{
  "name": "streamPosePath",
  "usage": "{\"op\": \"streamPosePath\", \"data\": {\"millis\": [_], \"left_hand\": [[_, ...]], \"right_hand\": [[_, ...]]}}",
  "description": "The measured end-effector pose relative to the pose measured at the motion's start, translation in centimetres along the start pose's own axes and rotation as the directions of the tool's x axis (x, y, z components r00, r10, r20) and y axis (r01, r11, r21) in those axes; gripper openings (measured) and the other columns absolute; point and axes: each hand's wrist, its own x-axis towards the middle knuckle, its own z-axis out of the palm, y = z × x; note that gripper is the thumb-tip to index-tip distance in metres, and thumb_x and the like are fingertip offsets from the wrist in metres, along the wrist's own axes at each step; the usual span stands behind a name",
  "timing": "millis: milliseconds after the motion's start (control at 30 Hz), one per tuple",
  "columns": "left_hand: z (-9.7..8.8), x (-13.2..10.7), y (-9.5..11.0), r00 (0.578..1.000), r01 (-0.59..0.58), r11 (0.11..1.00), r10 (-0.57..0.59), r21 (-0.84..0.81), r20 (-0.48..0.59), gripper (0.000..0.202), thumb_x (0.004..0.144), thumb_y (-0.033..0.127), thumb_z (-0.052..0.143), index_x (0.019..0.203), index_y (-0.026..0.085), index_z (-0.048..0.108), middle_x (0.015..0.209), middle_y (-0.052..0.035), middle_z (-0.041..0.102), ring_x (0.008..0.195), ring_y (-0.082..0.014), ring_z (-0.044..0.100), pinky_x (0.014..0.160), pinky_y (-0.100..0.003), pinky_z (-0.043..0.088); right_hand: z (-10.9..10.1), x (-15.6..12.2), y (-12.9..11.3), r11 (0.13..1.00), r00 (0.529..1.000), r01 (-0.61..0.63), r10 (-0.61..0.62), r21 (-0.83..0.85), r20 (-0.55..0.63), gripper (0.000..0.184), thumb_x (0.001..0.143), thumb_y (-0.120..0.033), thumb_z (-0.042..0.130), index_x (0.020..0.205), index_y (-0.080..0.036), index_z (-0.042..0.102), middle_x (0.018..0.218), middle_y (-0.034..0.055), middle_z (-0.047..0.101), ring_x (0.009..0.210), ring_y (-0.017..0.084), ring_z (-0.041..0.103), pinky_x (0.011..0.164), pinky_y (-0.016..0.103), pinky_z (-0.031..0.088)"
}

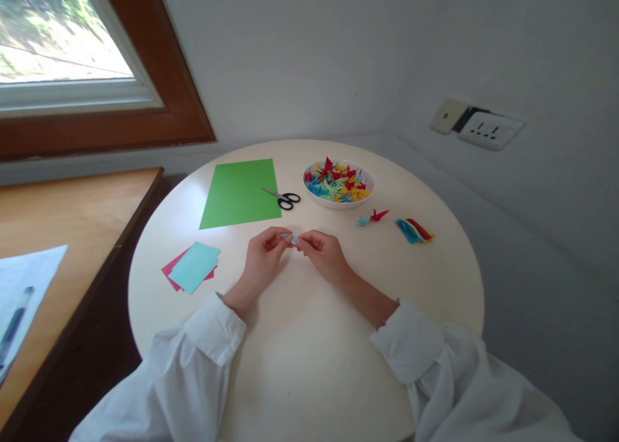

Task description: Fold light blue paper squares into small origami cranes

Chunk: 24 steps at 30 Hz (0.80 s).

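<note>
Between my fingertips is a small folded piece of light blue paper (293, 239), mostly covered by the fingers. My left hand (267, 248) pinches it from one side, and my right hand (323, 251) pinches it from the other. Both hands are above the middle of the round white table (309, 364). To the left lie square sheets of light blue paper (196, 268) on top of pink sheets (171, 264). A red paper crane (380, 215) and a small light blue folded paper (363, 221) rest to the right, beyond my right hand.
A white bowl (333, 203) full of colourful paper cranes stands at the back. Black-handled scissors (286, 200) overlap a large green sheet (239, 193). Folded coloured strips (414, 230) lie at the right. A wooden desk (82, 235) holds papers and a pen (17, 322).
</note>
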Motion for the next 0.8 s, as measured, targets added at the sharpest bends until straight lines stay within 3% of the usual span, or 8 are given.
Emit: {"op": "streamPosePath", "data": {"millis": [500, 800], "left_hand": [[-0.04, -0.14, -0.22, 0.999, -0.05, 0.995, 0.049, 0.09, 0.013, 0.009, 0.067, 0.023, 0.064, 0.069, 0.015, 0.062, 0.064, -0.0017, 0.065, 0.06, -0.0129, 0.059, 0.058, -0.024, 0.045], [0.02, -0.04, -0.12, 1.0, -0.008, 1.0, 0.009, 0.023, -0.009, 0.015, 0.063, 0.027, 0.069, 0.069, 0.015, 0.063, 0.063, -0.0016, 0.065, 0.06, -0.0135, 0.061, 0.059, -0.025, 0.048]], "right_hand": [[-0.1, -0.05, -0.27, 0.995, 0.999, 0.051, -0.05, -0.083, 0.018, 0.017, 0.074, -0.03, 0.051, 0.063, -0.017, 0.053, 0.058, -0.001, 0.056, 0.055, 0.011, 0.048, 0.054, 0.024, 0.039], [-0.14, -0.12, -0.24, 0.997, 0.999, 0.037, -0.039, -0.072, -0.032, 0.019, 0.073, -0.032, 0.055, 0.062, -0.017, 0.056, 0.058, -0.0003, 0.058, 0.054, 0.011, 0.05, 0.053, 0.024, 0.04]]}}
